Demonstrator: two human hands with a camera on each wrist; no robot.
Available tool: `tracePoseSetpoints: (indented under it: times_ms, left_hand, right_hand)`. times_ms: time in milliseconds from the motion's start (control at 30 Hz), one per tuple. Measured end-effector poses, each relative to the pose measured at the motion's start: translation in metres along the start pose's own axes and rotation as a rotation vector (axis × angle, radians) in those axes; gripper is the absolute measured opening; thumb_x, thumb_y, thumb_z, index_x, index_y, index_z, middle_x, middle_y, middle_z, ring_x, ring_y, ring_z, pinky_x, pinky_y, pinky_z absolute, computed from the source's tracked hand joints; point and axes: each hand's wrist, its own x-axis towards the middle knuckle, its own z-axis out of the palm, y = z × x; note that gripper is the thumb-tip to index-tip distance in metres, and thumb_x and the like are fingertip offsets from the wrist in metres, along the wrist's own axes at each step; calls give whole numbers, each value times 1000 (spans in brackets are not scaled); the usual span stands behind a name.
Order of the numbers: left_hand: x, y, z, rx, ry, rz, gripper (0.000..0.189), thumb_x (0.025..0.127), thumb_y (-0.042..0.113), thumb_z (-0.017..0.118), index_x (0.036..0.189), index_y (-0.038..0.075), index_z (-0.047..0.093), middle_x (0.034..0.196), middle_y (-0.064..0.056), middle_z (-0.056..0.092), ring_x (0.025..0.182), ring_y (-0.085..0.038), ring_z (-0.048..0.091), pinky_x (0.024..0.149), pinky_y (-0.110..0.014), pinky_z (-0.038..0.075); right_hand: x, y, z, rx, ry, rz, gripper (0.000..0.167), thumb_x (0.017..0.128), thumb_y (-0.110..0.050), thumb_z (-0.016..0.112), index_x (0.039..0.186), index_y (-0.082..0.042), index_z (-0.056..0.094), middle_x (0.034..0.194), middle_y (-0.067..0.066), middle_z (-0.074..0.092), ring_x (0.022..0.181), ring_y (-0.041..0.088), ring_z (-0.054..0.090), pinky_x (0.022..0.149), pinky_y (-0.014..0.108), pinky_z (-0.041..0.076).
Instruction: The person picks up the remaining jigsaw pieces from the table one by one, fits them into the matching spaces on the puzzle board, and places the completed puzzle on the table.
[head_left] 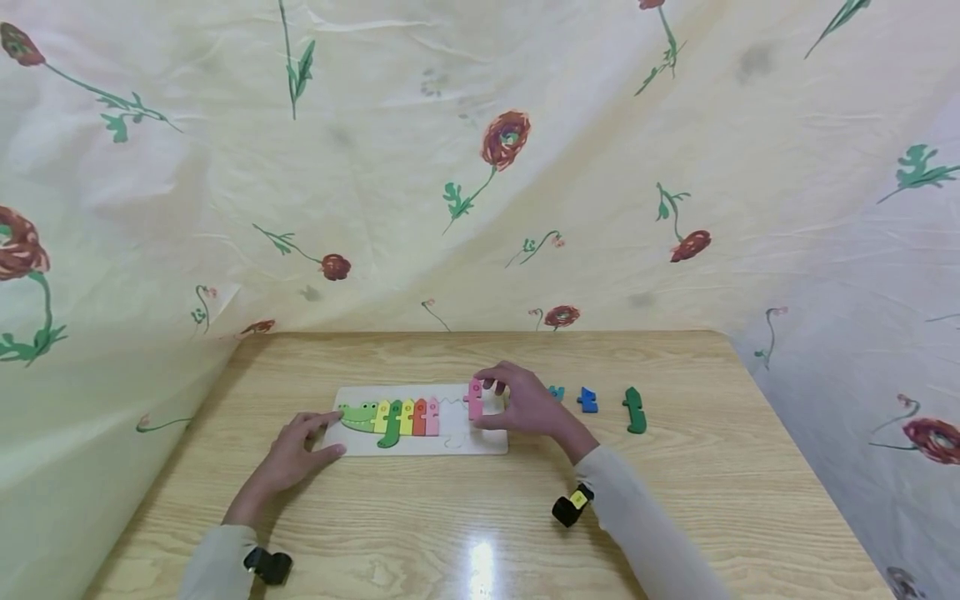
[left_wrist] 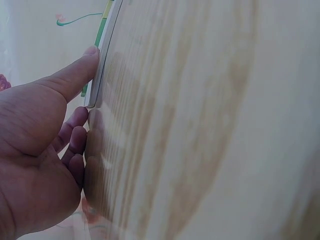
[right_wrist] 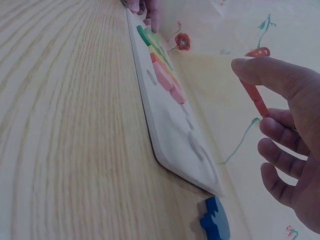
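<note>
A white puzzle board (head_left: 472,442) lies on the table with a crocodile partly filled in: light green head (head_left: 360,417), then yellow, green, red and pink pieces. My right hand (head_left: 528,404) pinches a pink puzzle piece (head_left: 475,400) between thumb and fingertips. In the right wrist view this piece (right_wrist: 255,98) is held up above the board's surface (right_wrist: 175,130), seen edge-on. My left hand (head_left: 296,454) rests at the board's left end, index fingertip near the crocodile's head. In the left wrist view the left thumb (left_wrist: 80,72) lies against the board's edge.
Right of the board lie loose pieces: a teal one (head_left: 557,392) partly hidden by my right hand, a blue one (head_left: 588,400) and a dark green one (head_left: 634,410). The wooden table (head_left: 405,517) meets a flowered cloth (head_left: 390,208) at the back and sides.
</note>
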Motion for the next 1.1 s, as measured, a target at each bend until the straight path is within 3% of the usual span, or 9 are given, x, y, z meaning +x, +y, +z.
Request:
tracePoseSetpoints:
  times_ms: [200,467,1100]
  left_hand:
    - [1,-1,-1,-1,0,1,65,92,36,77,149,13,53,144,-23,46,128,-44,44,102,-67,35]
    - [1,-2,0,-4,3,14,66,92,37,76,149,13,53,142,-22,47,126,-42,45,101,-65,37]
    - [3,-2,-1,-13,-19,-38,67,92,38,76,151,15,52,145,-23,44,130,-44,42,105,-68,33]
  right_hand:
    - [6,0,9,22,-6,26,69,76,-45,90,134,-16,66,110,-2,63,96,17,57,79,31,50]
    - [15,-3,20,52,-28,45,70,77,-43,90,135,-12,65,112,1,64,99,19,58,82,32,51]
    - [24,4,41,57,-34,22,68,76,-40,91,132,-10,66,108,-3,62,94,13,56,83,30,50]
